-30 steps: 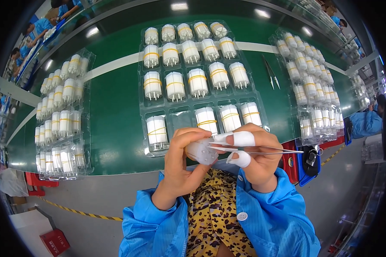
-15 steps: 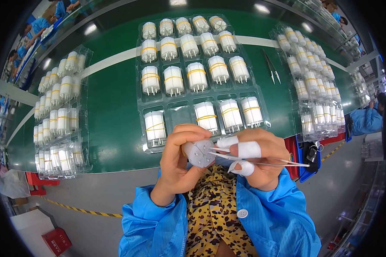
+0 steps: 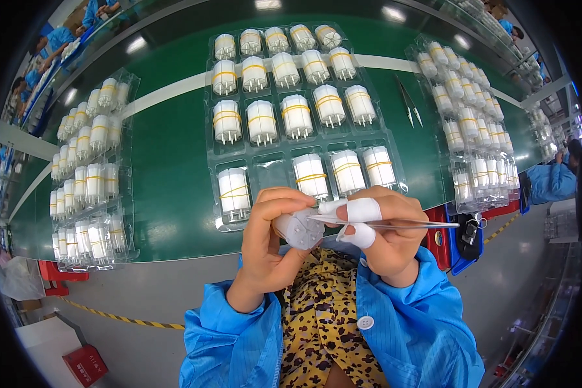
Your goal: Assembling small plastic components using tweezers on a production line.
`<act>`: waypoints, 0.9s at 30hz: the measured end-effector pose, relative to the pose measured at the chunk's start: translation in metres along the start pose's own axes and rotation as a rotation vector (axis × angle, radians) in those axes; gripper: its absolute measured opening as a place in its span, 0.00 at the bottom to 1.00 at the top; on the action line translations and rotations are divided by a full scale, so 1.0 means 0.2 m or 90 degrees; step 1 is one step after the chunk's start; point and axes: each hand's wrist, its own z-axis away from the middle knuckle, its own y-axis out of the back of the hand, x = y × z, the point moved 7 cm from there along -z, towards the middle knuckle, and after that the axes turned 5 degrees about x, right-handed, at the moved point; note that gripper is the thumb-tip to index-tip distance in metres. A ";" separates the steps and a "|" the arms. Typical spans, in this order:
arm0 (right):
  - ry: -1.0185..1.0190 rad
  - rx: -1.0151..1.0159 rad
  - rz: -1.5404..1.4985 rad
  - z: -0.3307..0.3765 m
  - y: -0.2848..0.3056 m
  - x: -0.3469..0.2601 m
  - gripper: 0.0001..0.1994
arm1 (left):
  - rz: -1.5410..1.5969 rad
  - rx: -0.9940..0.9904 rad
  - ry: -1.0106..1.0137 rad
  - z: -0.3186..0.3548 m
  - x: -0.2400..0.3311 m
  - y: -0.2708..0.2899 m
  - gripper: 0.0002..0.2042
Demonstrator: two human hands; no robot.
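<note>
My left hand (image 3: 269, 242) is closed round a white cylinder (image 3: 299, 231), its pinned end face tilted up toward me. In my right hand (image 3: 385, 229), whose fingertips wear white covers, a pair of metal tweezers (image 3: 420, 225) is pinched. The tweezers' tips touch or hover just over the cylinder's end face; which one, I cannot tell. Beyond my hands lies a clear plastic tray (image 3: 258, 154) with rows of similar white cylinders (image 3: 295, 116), each bound by yellow bands, pins toward me. One pocket (image 3: 271, 176) in its nearest row holds no cylinder.
More filled trays stand at the left (image 3: 126, 213) and right (image 3: 456, 152) of the green table (image 3: 168, 149). A second pair of tweezers (image 3: 409, 105) lies right of the middle tray. Blue and red bins (image 3: 464, 255) sit below the table's right edge. Other people in blue work farther off.
My right hand has turned slightly, and the tweezers' arms have come together. Their tips have shifted up and left over the cylinder's end face, which has tilted a little.
</note>
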 end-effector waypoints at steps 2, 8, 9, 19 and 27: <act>-0.001 0.005 -0.006 0.00 0.00 0.00 0.11 | 0.021 0.003 0.020 0.00 -0.01 0.00 0.24; 0.000 0.003 -0.009 -0.02 -0.01 0.00 0.10 | 0.034 0.007 0.018 0.00 -0.01 0.00 0.24; 0.036 -0.012 0.012 -0.02 -0.02 -0.02 0.10 | 0.034 0.007 0.018 0.00 -0.01 0.00 0.24; 0.010 -0.006 0.054 -0.02 -0.01 0.00 0.10 | -0.038 0.042 0.051 0.01 -0.03 0.01 0.23; 0.035 -0.017 0.058 -0.03 -0.02 -0.01 0.11 | -0.051 0.042 0.054 0.01 -0.02 0.01 0.24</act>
